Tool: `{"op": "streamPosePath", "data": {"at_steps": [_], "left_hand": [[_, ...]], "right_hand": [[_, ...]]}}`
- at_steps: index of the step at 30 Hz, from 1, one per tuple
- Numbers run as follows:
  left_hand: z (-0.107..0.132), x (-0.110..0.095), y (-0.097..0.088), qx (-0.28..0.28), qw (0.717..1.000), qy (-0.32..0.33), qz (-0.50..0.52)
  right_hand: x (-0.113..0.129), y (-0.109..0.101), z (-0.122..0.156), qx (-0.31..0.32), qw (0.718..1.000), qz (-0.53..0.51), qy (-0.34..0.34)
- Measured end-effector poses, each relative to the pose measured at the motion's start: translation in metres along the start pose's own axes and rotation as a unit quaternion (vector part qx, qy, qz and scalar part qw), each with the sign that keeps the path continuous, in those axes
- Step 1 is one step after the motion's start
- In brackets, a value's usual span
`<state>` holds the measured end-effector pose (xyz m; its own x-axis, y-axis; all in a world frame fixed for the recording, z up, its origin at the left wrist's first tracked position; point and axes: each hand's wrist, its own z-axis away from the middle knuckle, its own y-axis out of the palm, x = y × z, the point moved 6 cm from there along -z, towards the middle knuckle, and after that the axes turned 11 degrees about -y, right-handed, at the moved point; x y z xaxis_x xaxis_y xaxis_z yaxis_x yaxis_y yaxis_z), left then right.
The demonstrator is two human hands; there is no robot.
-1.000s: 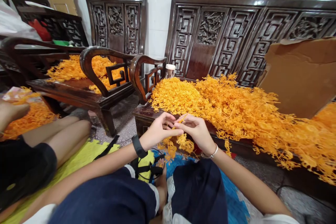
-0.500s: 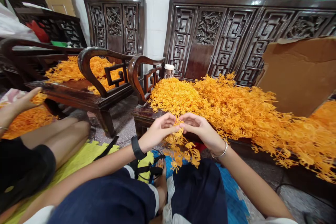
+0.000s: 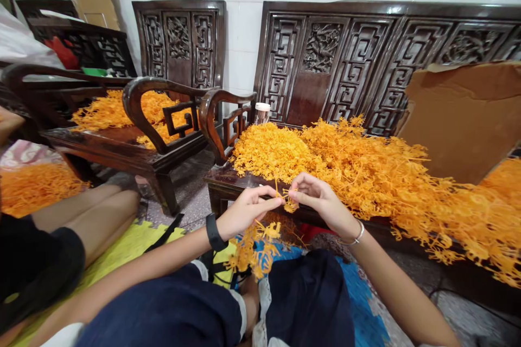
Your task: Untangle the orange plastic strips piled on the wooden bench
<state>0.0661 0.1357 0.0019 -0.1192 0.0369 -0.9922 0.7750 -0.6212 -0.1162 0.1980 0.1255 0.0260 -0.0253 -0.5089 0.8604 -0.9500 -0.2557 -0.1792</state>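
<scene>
My left hand (image 3: 253, 207) pinches an orange branching plastic sprig (image 3: 260, 249), whose bunched lower part hangs over my lap. Thumb and finger of my right hand (image 3: 313, 195) are closed on a small orange piece (image 3: 290, 205) at the sprig's upper end, close to my left fingertips. Whether that piece is still joined to the sprig I cannot tell. Just beyond both hands, a heap of small yellow-orange pieces (image 3: 271, 149) lies on the wooden bench (image 3: 222, 178). Tangled orange sprigs (image 3: 378, 173) spread along the bench to the right.
A lidded cup (image 3: 262, 113) stands behind the heap. Cardboard (image 3: 459, 119) leans at the right. On the left, a wooden armchair (image 3: 150, 160) bears more orange pieces. Another person's legs (image 3: 101, 211) rest beside me on a yellow foam mat (image 3: 122, 255).
My hands have drawn slightly apart, the right one moving rightward. The hanging sprig has swung left beneath my left hand. The other person's hand has moved up toward the left edge.
</scene>
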Motion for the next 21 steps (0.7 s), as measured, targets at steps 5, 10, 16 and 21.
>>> {"op": "streamPosePath", "data": {"at_steps": [5,10,16,21], "left_hand": [[0.002,-0.002,0.004,0.025,1.000,0.000,-0.016],[0.001,-0.004,0.004,0.016,1.000,0.008,0.018],[-0.001,-0.002,0.007,-0.007,1.000,-0.004,0.026],[0.002,0.005,0.006,0.015,0.999,-0.018,0.026]], "right_hand": [[0.006,-0.012,-0.003,-0.003,0.997,0.068,-0.029],[0.008,-0.022,-0.006,-0.052,0.991,0.104,-0.067],[-0.002,-0.022,0.004,-0.134,0.983,0.095,-0.078],[-0.016,-0.064,0.019,-0.280,0.946,0.110,-0.119]]}}
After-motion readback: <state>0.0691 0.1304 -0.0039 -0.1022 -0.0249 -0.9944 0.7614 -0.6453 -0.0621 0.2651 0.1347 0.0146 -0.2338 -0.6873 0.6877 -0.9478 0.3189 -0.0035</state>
